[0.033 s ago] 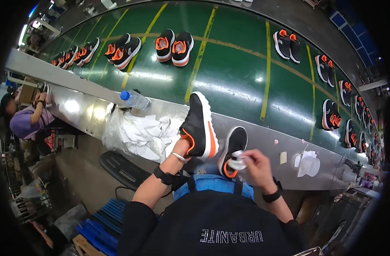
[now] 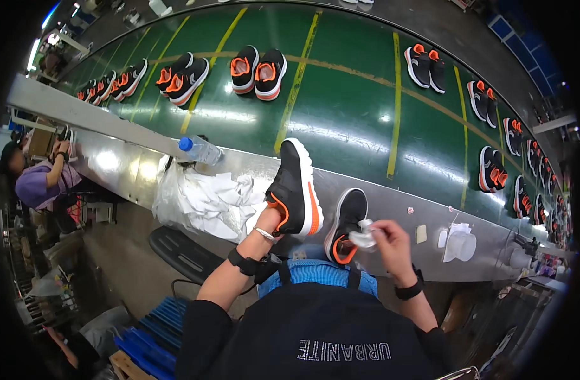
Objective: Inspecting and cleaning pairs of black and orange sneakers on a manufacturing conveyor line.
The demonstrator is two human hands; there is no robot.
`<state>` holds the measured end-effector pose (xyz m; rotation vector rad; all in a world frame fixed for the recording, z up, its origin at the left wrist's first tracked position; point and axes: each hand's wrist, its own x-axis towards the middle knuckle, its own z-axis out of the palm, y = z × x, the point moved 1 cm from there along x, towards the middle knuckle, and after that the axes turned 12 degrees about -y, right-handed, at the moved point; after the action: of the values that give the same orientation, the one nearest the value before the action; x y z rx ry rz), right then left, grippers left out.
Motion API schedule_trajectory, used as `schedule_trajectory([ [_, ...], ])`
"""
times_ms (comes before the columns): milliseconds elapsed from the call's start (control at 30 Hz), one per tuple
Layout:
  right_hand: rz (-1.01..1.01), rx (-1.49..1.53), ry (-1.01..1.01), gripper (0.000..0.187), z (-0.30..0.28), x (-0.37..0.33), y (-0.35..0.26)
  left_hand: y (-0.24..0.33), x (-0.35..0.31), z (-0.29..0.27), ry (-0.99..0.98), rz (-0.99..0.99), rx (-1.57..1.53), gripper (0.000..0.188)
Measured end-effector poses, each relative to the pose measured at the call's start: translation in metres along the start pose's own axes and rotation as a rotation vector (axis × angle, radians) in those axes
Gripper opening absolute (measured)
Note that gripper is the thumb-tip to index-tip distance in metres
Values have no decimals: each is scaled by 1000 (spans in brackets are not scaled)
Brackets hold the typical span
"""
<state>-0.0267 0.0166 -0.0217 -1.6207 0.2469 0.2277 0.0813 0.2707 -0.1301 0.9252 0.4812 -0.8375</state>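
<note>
Across black shirt [image 2: 341, 310], silvery lettering [image 2: 344, 350], hands [image 2: 393, 246] holding sneaker [image 2: 291, 180], white wad [image 2: 364, 239]

Near you: two black-and-orange shoes [image 2: 294, 180], one white scrap [image 2: 364, 238]. Along your bench [image 2: 394, 204]: one blue-capped bottle [image 2: 204, 151], one yellowish pad [image 2: 421, 234], two small pinkish bits [image 2: 410, 210]. On the far belt [image 2: 347, 114] you can count at least four shoe pairs [image 2: 270, 71] left, at least four right; farther ones overlap, exact number unreadable. To your left, one co-worker [image 2: 35, 185].
</note>
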Motion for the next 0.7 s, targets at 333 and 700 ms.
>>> schedule_trajectory([
  [333, 92, -884, 253, 50, -44, -28, 78, -28, -23, -3, 127, 27, 285, 40],
  [700, 167, 578, 171, 42, 11, -11, 130, -30, -32, 24, 18, -12, 351, 42],
])
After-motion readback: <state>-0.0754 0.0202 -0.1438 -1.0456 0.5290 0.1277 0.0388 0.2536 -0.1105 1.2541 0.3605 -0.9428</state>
